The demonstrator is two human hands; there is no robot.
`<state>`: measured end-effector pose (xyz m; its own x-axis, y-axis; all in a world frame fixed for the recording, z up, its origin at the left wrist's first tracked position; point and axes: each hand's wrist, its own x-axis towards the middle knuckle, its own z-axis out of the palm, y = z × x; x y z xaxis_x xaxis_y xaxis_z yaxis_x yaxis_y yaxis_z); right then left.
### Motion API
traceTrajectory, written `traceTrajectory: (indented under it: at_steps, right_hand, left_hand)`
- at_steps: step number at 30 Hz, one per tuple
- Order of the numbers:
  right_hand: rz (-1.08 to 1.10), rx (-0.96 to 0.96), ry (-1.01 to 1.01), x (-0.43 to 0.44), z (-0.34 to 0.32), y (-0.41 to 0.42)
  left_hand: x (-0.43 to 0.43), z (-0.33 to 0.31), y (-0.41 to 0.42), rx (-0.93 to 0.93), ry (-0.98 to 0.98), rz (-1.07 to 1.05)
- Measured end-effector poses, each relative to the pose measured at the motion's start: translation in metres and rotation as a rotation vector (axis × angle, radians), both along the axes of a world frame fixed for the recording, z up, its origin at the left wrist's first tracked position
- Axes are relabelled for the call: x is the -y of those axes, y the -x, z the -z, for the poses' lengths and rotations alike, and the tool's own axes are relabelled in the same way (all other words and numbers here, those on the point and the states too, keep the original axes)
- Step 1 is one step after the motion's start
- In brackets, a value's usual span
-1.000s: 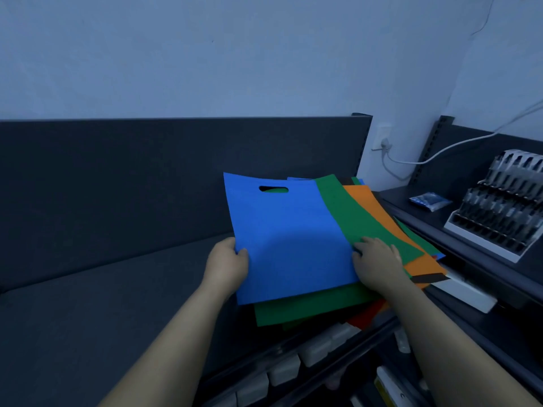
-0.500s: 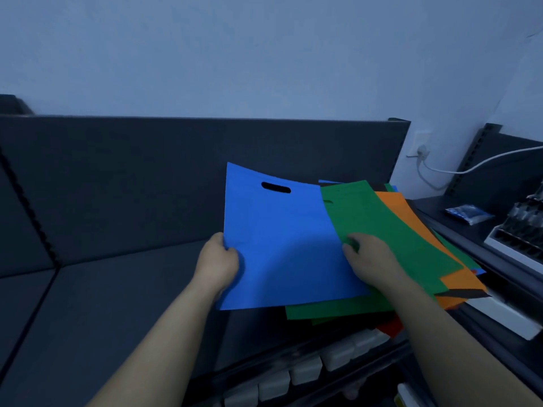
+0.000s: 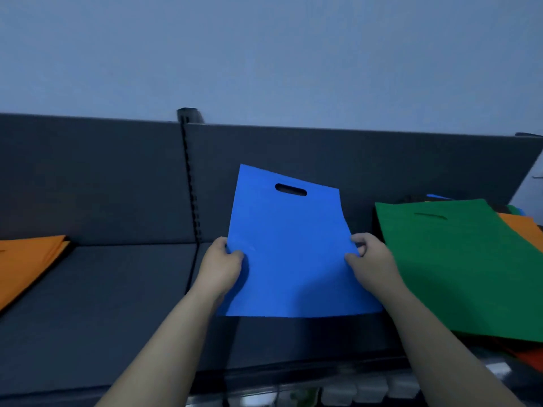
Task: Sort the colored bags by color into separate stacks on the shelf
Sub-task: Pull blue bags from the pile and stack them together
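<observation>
A flat blue bag point(image 3: 289, 248) with a slot handle is held up just above the dark shelf point(image 3: 117, 304), clear of the pile. My left hand point(image 3: 221, 267) pinches its left edge and my right hand point(image 3: 368, 259) pinches its right edge. To the right lies the mixed pile, topped by a green bag point(image 3: 458, 268), with orange point(image 3: 521, 230), blue and red edges point(image 3: 529, 358) sticking out beneath. At the far left of the shelf lies a stack of orange bags point(image 3: 26, 262).
A dark back panel point(image 3: 88, 177) runs behind the shelf, with a slotted upright post point(image 3: 189, 183) at the joint between two shelf sections. White price-tag holders point(image 3: 367, 390) line the front edge below.
Both hands have carried the blue bag left, off the mixed pile, which now lies apart at the right. My right hand moved from pressing the pile to pinching the blue bag. The view swung left, revealing the orange stack.
</observation>
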<state>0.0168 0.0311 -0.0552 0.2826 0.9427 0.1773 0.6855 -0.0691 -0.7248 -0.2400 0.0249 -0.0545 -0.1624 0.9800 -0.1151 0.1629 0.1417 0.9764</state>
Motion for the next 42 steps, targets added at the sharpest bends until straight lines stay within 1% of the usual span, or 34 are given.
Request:
traceTrajectory:
  at_steps: [6, 12, 17, 20, 23, 26, 30, 35, 39, 42]
  right_hand:
    - [-0.146, -0.047, 0.031, 0.002, 0.022, 0.11]
    - [-0.229, -0.062, 0.096, 0.007, 0.052, 0.197]
    - [-0.28, -0.073, 0.14, 0.009, 0.073, 0.253]
    - [-0.281, -0.028, 0.161, 0.008, 0.08, 0.273]
    - [-0.269, 0.045, 0.189, 0.008, 0.083, 0.281]
    - [-0.27, 0.164, 0.22, 0.01, 0.08, 0.282]
    - [-0.265, 0.331, 0.18, 0.011, 0.071, 0.276]
    - [-0.211, 0.442, 0.022, 0.009, 0.048, 0.249]
    - [-0.129, 0.52, -0.042, 0.011, 0.028, 0.214]
    - [-0.064, 0.542, -0.043, 0.017, 0.015, 0.18]
  left_hand:
    - [0.022, 0.018, 0.106, -0.152, 0.025, -0.106]
    - [0.043, 0.04, 0.194, -0.327, 0.076, -0.17]
    - [0.058, 0.055, 0.247, -0.425, 0.118, -0.205]
    - [0.059, 0.061, 0.266, -0.476, 0.129, -0.202]
    - [0.057, 0.064, 0.274, -0.527, 0.146, -0.192]
    - [0.053, 0.069, 0.278, -0.6, 0.16, -0.176]
    - [0.051, 0.066, 0.275, -0.772, 0.146, -0.179]
    - [0.044, 0.045, 0.25, -0.899, -0.017, -0.147]
    - [0.032, 0.023, 0.212, -0.932, -0.137, -0.085]
    - [0.024, 0.013, 0.176, -0.914, -0.217, -0.041]
